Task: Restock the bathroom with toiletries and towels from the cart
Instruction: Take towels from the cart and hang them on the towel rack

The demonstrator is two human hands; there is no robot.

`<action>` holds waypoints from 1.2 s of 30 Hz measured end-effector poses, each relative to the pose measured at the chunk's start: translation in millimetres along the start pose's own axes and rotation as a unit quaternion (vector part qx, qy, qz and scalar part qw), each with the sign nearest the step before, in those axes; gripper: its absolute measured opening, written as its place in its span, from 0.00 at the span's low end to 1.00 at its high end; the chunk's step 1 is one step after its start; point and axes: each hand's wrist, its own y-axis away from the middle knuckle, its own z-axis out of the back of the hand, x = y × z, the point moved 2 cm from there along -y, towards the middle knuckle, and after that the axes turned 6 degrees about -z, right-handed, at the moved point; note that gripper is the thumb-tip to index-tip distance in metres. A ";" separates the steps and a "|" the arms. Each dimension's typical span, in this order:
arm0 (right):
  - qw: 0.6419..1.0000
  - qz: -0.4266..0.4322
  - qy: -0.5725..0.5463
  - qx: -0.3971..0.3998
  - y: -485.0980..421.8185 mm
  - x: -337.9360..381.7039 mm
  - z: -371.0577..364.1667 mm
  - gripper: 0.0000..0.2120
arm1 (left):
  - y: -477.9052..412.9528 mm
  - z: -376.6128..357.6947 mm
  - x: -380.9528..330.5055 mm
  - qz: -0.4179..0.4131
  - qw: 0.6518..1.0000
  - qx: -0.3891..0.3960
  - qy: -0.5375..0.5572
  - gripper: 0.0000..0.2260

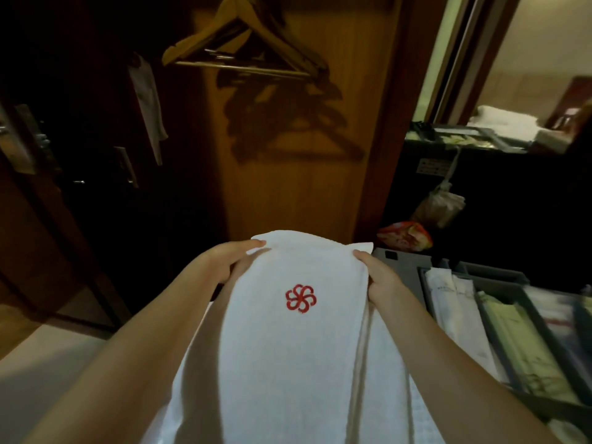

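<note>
A folded white towel (288, 347) with a red flower emblem stretches from the bottom of the view up to the middle. My left hand (227, 261) holds its far left corner, thumb on top. At the far right edge my right hand (381, 280) grips the towel, fingers curled round it. The towel hangs in front of me, above a white stack that I can only partly see. To the right stands the cart's grey tray (474, 318) with wrapped toiletry packets (455, 312) in its compartments.
Straight ahead is a wooden wardrobe panel (288, 155) with wooden hangers (243, 43) at the top. A dark door with a metal handle (19, 139) is at the left. A red-and-white packet (405, 235) and a hanging bag (439, 203) sit by the dark cart side, folded towels (503, 118) beyond.
</note>
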 end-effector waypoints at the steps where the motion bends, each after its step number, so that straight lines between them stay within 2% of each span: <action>1: 1.000 -0.006 -0.002 0.002 0.8 -0.6 -0.3 0.15 | -4.9 1.5 -4.1 -0.004 1.000 0.003 0.007 0.20; 4: 0.999 -0.002 -0.012 0.031 2.6 2.2 -2.2 0.10 | -14.2 6.6 -12.7 -0.028 0.999 -0.004 0.022 0.17; 7: 0.997 0.024 -0.029 0.066 5.9 10.7 -5.5 0.06 | -13.9 10.2 -20.5 -0.068 0.996 0.042 0.038 0.12; 9: 0.995 0.040 -0.024 0.083 12.4 20.7 -10.2 0.06 | -7.7 15.8 -26.7 -0.092 0.993 0.054 0.052 0.11; 13: 0.995 0.052 0.006 0.083 33.2 40.7 -27.3 0.09 | 17.9 35.9 -39.5 -0.141 0.983 0.086 0.084 0.17; 16: 0.989 0.068 0.022 0.126 49.3 51.9 -42.1 0.11 | 47.7 50.4 -52.4 -0.216 0.967 0.111 0.072 0.14; 20: 0.970 0.081 0.041 0.228 75.2 61.9 -61.9 0.13 | 102.9 62.4 -57.9 -0.257 0.963 0.050 0.068 0.11; 24: 0.930 0.102 0.076 0.344 109.9 65.0 -76.1 0.19 | 169.1 70.0 -49.5 -0.299 0.951 -0.029 0.073 0.08; 27: 0.912 0.092 0.101 0.388 143.8 59.5 -85.5 0.15 | 224.6 71.1 -37.2 -0.320 0.935 -0.113 0.102 0.07; 29: 0.900 0.090 0.118 0.411 164.8 52.1 -90.6 0.12 | 260.1 71.7 -24.9 -0.325 0.922 -0.170 0.126 0.10; 32: 0.869 0.079 0.135 0.470 199.9 36.8 -95.5 0.13 | 317.6 65.3 -1.1 -0.322 0.899 -0.248 0.161 0.27; 36: 0.827 0.063 0.143 0.540 251.7 13.9 -94.2 0.15 | 395.7 40.9 27.6 -0.379 0.856 -0.294 0.190 0.23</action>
